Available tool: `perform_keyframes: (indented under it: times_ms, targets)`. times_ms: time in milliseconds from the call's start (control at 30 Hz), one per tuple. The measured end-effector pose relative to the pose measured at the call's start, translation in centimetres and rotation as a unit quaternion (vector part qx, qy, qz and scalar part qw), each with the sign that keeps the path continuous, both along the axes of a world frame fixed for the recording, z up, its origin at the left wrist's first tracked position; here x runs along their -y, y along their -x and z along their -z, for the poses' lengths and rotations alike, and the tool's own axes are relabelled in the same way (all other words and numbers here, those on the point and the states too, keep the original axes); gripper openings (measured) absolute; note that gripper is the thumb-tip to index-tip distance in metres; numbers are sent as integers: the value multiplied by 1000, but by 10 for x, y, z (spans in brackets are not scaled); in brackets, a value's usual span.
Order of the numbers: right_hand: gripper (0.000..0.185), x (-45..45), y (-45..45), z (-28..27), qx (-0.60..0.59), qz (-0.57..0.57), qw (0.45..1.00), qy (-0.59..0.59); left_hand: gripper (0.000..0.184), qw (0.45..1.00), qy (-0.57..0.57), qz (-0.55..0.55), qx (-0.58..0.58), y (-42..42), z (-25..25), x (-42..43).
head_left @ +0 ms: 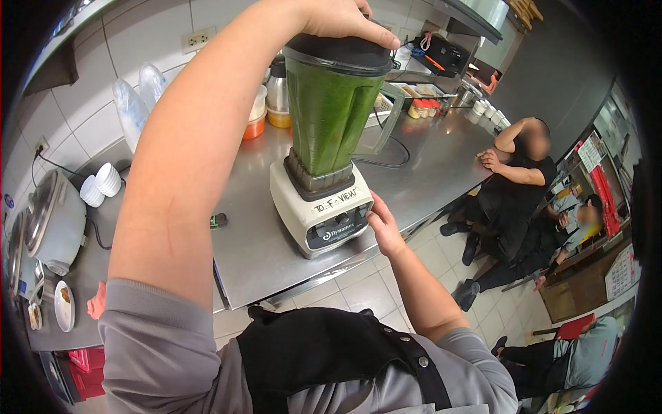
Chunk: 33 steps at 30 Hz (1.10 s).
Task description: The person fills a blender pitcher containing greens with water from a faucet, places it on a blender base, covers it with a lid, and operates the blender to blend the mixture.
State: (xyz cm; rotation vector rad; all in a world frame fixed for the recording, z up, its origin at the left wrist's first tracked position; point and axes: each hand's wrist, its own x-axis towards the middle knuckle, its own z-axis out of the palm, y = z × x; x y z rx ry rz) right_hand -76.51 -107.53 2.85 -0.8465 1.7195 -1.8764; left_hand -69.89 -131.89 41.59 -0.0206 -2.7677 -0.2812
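Observation:
A blender stands upright on the steel counter (252, 265), its clear jar (331, 114) filled with green contents nearly to the top. My left hand (345, 19) lies over the black lid (331, 52), thumb along its near right edge; the other fingers are partly cut off by the frame. At the right side of the white blender base (293, 200), my right hand (385, 224) holds on, with its thumb near the front control panel and the remaining fingers mostly hidden. The jar's handle points right.
Behind the blender are a steel flask (277, 86) and tubs of orange sauce (254, 124). A large cooker (55, 221), white cups (103, 183) and a plate (64, 303) stand left. Spice jars (422, 108) sit farther back. Several people are at right, one seated by the counter (517, 179).

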Motion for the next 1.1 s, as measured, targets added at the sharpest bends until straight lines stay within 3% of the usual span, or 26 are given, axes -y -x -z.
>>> perform_keyframes:
  times_ms: [633,700,800,1100]
  targets:
    - [60,-1,10,7,44,-12,999,7,81,999,-45,19,8,-1,0,0]
    - [61,1,5,-1,-5,-12,1000,-8,76,999,-46,11,7,-4,0,-3]
    - [64,5,-3,-16,-57,-4,998,-33,96,999,-36,23,-22,10,11,6]
    - [64,7,-1,-1,-121,35,991,-48,97,999,-35,27,-13,10,11,6]
